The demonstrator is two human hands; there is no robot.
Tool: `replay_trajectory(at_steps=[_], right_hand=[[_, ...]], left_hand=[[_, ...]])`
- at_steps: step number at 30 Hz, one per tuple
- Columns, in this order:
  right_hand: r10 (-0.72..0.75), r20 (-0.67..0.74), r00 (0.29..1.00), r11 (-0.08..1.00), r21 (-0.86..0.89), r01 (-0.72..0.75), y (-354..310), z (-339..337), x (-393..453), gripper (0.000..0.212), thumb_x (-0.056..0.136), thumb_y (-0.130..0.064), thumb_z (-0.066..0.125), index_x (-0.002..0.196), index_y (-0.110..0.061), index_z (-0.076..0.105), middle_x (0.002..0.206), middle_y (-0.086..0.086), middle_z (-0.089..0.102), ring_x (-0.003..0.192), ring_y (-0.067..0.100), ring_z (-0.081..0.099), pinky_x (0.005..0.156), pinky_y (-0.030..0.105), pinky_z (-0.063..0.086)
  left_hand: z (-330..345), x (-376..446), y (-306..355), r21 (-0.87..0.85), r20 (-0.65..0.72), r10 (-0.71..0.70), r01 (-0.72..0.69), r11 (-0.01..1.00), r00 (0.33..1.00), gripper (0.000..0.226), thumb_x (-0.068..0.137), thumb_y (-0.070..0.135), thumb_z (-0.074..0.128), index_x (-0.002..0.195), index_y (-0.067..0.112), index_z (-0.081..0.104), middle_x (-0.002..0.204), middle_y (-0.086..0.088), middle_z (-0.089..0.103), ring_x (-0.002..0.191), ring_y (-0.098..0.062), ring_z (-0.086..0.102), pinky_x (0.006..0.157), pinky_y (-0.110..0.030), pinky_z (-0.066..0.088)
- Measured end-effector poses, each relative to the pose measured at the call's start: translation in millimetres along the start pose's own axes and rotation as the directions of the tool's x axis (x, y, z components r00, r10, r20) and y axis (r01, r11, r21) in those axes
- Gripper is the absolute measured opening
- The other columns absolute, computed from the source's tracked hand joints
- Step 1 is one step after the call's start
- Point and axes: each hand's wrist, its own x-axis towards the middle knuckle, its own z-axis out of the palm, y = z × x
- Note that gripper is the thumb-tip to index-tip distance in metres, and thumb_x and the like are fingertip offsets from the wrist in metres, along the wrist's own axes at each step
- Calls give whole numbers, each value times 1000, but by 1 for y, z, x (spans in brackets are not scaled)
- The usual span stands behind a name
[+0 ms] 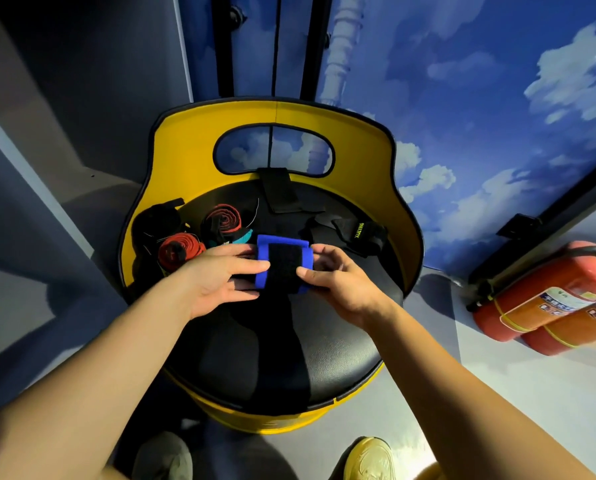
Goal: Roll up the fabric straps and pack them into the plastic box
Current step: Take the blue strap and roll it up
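Observation:
A blue fabric strap with a black hook-and-loop patch (282,265) is held over the black seat (289,348) of a yellow chair. My left hand (220,278) grips its left edge and my right hand (338,282) grips its right edge, thumbs on top. Two rolled red-and-black straps (178,252) (222,221) lie at the seat's back left, next to a black roll (154,220). Loose black straps (355,233) with yellow lettering lie at the back right. No plastic box shows.
The chair's yellow backrest (171,140) curves around the seat's back and sides. A black flap (279,190) hangs from its cut-out. Two red fire extinguishers (553,303) lie on the floor at right. My shoes (369,459) show below. A cloud-printed wall stands behind.

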Motion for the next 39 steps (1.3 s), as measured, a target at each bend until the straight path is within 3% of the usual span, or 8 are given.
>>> replay_trajectory(at_steps=[7, 12, 15, 18, 23, 32, 35, 39], right_hand=[[-131, 73, 989, 985, -105, 138, -15, -11, -3, 73, 64, -3, 83, 131, -10, 56, 114, 4, 69, 107, 18, 65, 97, 39, 54], [16, -20, 1000, 1000, 9, -16, -35, -16, 5, 33, 83, -27, 71, 110, -8, 66, 96, 17, 57, 83, 27, 56, 74, 33, 43], [81, -149, 986, 997, -3, -83, -42, -14, 8, 20, 93, -29, 64, 100, -12, 71, 89, 15, 52, 70, 23, 47, 58, 29, 36], [113, -233, 966, 994, 29, -109, -43, -12, 14, 18, 96, -27, 63, 94, -10, 71, 82, 10, 61, 65, 20, 55, 59, 29, 45], [25, -320, 947, 1000, -9, -29, -35, -15, 31, 8, 94, -19, 68, 98, -14, 72, 92, 13, 68, 80, 28, 52, 71, 40, 44], [-181, -416, 891, 976, -185, 112, -30, -14, 39, 24, 89, -20, 77, 107, -12, 63, 94, 4, 71, 78, 12, 64, 65, 27, 53], [-210, -382, 900, 973, -176, 153, -31, -13, 39, 19, 87, -22, 78, 90, -15, 61, 80, 1, 64, 75, 14, 59, 70, 32, 50], [-260, -313, 913, 952, -243, 188, -31, -12, 36, 34, 91, -24, 74, 65, -20, 51, 64, -3, 51, 67, 14, 48, 63, 32, 42]], left_hand=[[11, -7, 11, 63, -11, 209, -208, 976, 978, 45, 81, -7, 74, 119, 16, 65, 113, -4, 72, 97, -19, 74, 73, -38, 62], [19, -1, 6, 200, 6, 275, -270, 942, 961, 51, 76, -4, 80, 117, 23, 66, 116, 1, 69, 104, -15, 71, 81, -36, 61], [19, 3, -1, 391, 63, 344, -340, 855, 937, 55, 71, 5, 87, 114, 32, 66, 117, 10, 69, 111, 4, 62, 97, -23, 49], [18, 9, -7, 502, 125, 356, -369, 783, 926, 58, 69, 12, 90, 115, 36, 65, 119, 17, 67, 116, 11, 55, 100, -15, 37], [17, 14, -13, 548, 132, 346, -360, 755, 929, 58, 69, 13, 90, 116, 35, 65, 120, 17, 66, 117, 10, 54, 100, -14, 37], [17, 14, -17, 578, 125, 351, -356, 734, 928, 56, 70, 12, 90, 115, 34, 64, 118, 20, 64, 109, 22, 50, 88, -3, 33], [17, 15, -19, 578, 119, 345, -347, 739, 931, 57, 69, 11, 90, 114, 35, 64, 118, 19, 65, 108, 24, 51, 85, 0, 34], [17, 15, -21, 581, 119, 326, -332, 743, 938, 57, 70, 12, 89, 116, 33, 64, 118, 20, 64, 106, 27, 49, 83, 2, 33]])
